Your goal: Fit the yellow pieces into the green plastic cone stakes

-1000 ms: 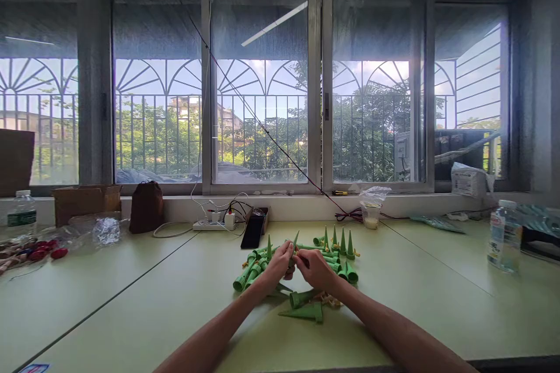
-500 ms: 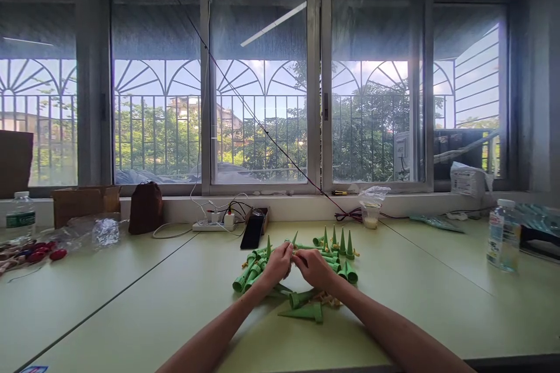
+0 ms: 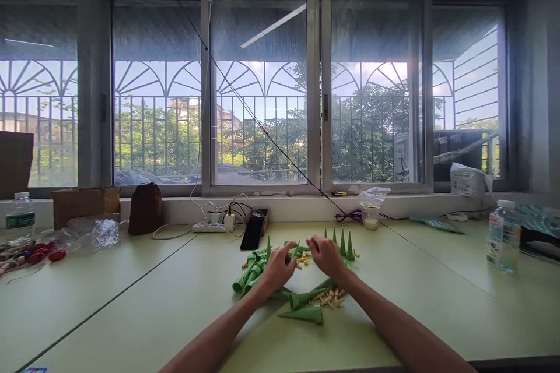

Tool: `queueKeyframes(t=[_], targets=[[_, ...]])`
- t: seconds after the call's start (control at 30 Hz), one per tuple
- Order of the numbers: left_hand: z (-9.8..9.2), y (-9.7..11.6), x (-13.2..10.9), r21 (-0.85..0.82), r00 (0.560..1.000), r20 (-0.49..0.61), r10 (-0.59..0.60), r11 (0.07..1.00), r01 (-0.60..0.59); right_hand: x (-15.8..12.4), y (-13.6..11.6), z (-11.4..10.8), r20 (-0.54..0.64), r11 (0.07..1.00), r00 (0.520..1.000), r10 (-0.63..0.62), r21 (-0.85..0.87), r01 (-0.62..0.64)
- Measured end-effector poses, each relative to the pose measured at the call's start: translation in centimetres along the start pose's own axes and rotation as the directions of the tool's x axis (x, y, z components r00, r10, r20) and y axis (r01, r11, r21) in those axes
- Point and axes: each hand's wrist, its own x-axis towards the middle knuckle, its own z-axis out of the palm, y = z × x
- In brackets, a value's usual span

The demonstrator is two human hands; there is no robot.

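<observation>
My left hand (image 3: 279,266) is above the middle of a ring of green plastic parts, its fingers closed around a slim green cone (image 3: 297,248) that points up. My right hand (image 3: 327,256) is a little to the right and apart from it, fingers curled together; anything in them is hidden. Small yellow plastic pieces (image 3: 332,297) lie in a heap nearer me. A green cone with a wide collar (image 3: 306,313) lies on its side in front of them. Several green hollow parts (image 3: 249,274) are piled left of my left hand.
Several green cones (image 3: 342,245) stand upright beyond my right hand. A phone (image 3: 252,232) and a power strip (image 3: 210,226) are at the back of the table. A plastic cup (image 3: 371,215) stands by the sill, a bottle (image 3: 502,236) at the right.
My hands have moved apart, the right one going right and slightly up. The green cone between them stays by my left hand. More of the yellow pieces now show.
</observation>
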Motion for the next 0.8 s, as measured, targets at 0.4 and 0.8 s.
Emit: queueKeyframes(t=[0.4, 0.8], targets=[[0.7, -1.3, -0.5, 0.177, 0.975, 0.219, 0.020, 0.982, -0.060, 0.5, 1.4, 0.2, 0.037, 0.996, 0.999, -0.008, -0.084, 0.011], [0.3, -0.4, -0.6, 0.296, 0.973, 0.217, 0.079, 0.944, -0.143, -0.3, 1.7, 2.1, 0.365, 0.971, 0.917, -0.165, -0.102, 0.215]])
